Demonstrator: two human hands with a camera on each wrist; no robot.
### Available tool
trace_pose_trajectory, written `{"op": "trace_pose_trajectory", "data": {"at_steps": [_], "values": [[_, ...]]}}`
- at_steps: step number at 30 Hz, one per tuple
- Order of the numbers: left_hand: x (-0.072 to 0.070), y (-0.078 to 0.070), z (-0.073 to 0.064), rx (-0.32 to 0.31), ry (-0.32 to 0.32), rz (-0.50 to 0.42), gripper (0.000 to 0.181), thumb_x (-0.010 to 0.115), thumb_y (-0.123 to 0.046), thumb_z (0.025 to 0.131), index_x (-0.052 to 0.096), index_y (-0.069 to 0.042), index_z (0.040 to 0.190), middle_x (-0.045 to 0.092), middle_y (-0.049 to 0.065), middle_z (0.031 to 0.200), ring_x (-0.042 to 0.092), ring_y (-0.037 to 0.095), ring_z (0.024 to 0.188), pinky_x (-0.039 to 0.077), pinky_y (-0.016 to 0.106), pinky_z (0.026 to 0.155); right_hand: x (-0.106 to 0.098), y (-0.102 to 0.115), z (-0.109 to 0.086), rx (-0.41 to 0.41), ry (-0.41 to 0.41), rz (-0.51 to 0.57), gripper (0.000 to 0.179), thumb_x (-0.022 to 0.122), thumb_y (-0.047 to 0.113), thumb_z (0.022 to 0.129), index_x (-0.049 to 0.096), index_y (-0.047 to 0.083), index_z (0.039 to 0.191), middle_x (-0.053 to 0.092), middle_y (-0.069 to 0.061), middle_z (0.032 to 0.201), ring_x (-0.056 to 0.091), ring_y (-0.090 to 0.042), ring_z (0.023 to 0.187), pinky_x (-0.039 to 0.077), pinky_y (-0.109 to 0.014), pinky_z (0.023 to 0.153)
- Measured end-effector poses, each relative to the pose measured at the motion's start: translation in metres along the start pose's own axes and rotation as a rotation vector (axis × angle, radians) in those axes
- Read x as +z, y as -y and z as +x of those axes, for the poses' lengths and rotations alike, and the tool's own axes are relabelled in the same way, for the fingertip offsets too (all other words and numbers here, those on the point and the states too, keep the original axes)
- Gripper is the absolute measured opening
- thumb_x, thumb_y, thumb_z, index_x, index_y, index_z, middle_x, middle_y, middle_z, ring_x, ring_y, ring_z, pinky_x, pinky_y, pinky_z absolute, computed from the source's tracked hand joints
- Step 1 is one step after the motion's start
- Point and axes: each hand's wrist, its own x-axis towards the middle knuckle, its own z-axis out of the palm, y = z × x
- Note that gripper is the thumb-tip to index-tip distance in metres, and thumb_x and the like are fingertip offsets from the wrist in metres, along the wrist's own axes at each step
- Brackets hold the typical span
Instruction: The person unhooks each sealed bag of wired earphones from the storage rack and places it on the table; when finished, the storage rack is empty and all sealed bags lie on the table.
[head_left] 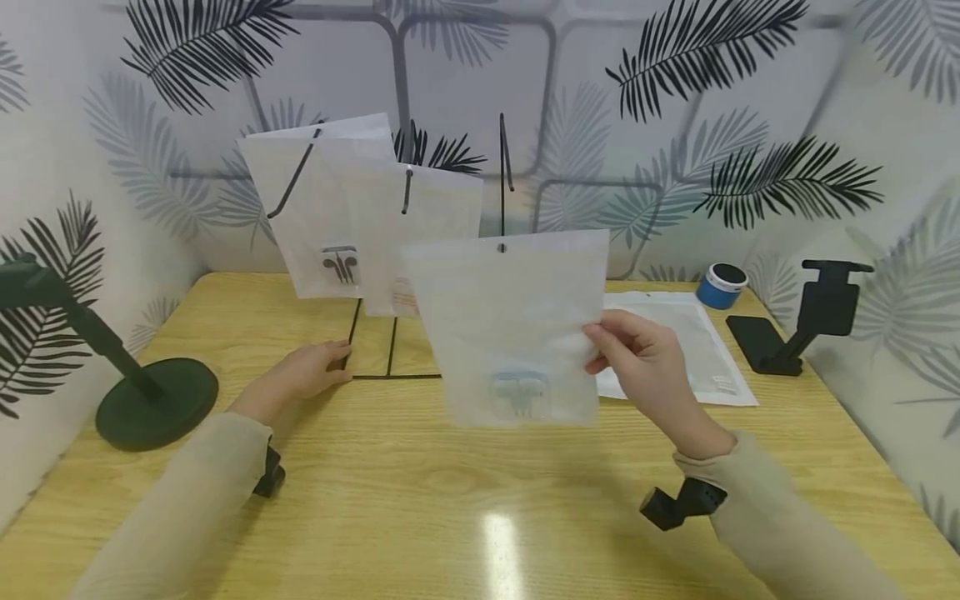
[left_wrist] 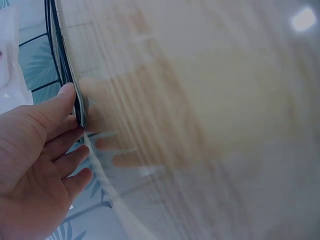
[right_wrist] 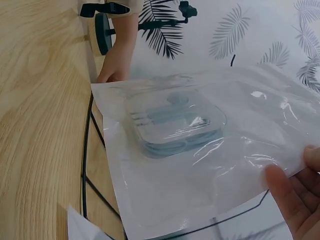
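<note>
My left hand (head_left: 306,369) pinches the front corner of a black wire rack's base (head_left: 397,377), thumb and forefinger at the wire in the left wrist view. With thumb and fingers my right hand (head_left: 637,350) grips the side edge of a white, part-clear pouch (head_left: 517,317). Wired earphones in a clear case (right_wrist: 175,122) show through its lower part. The pouch's punched hole appears below the tip of the rack's right hook (head_left: 507,158). Two other pouches hang on the rack: one with dark earphones (head_left: 300,200) at left, another (head_left: 427,242) in the middle.
On the table's right lie a flat white pouch (head_left: 678,333), a blue jar (head_left: 722,286) and a black phone stand (head_left: 813,325). A dark green stand (head_left: 157,404) with a round base is at left. Leaf-patterned walls border the table (head_left: 420,500).
</note>
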Motion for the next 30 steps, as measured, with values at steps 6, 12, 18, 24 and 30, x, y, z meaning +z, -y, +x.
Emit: {"op": "trace_pose_trajectory", "data": {"at_steps": [6,12,18,24,30], "values": [[0.000,-0.001,0.000,-0.012,-0.002,-0.005,0.055,0.055,-0.019,0.094,0.036,0.009,0.136,0.031,0.029,0.139,0.030,0.046,0.126,0.026,0.055,0.102,-0.036,-0.004,-0.015,0.073,-0.056,-0.051,0.011,0.056,-0.011,0.086,0.063,-0.014,0.094,0.066,0.005,0.074,0.061,-0.010,0.054,0.053,-0.022,0.051],[0.000,-0.001,0.000,-0.027,0.010,-0.019,0.055,0.055,-0.019,0.094,0.035,0.009,0.137,0.030,0.028,0.141,0.028,0.046,0.127,0.024,0.055,0.103,-0.073,-0.012,-0.027,0.132,-0.062,-0.116,0.010,0.057,-0.009,0.087,0.065,-0.008,0.093,0.065,0.003,0.073,0.062,-0.010,0.055,0.053,-0.022,0.052],[0.001,0.000,0.001,-0.030,0.017,-0.011,0.055,0.055,-0.019,0.094,0.034,0.009,0.137,0.029,0.028,0.141,0.028,0.046,0.127,0.024,0.055,0.103,-0.112,-0.021,-0.039,0.181,-0.031,-0.083,0.015,0.055,-0.009,0.087,0.067,0.000,0.090,0.065,0.001,0.072,0.061,-0.011,0.054,0.053,-0.021,0.051],[-0.001,-0.001,0.000,-0.028,0.012,-0.021,0.055,0.055,-0.018,0.094,0.034,0.009,0.137,0.029,0.028,0.141,0.027,0.045,0.127,0.024,0.055,0.103,-0.152,-0.036,-0.054,0.241,0.022,-0.086,0.024,0.053,-0.009,0.089,0.068,0.009,0.091,0.064,0.002,0.073,0.060,-0.012,0.053,0.052,-0.020,0.052],[-0.001,-0.002,-0.001,-0.025,0.016,-0.031,0.056,0.055,-0.018,0.094,0.034,0.009,0.137,0.028,0.029,0.141,0.027,0.046,0.127,0.024,0.055,0.103,-0.188,-0.052,-0.074,0.293,0.046,0.048,0.031,0.048,-0.011,0.091,0.069,0.012,0.094,0.065,0.002,0.079,0.060,-0.009,0.058,0.051,-0.019,0.050]]}}
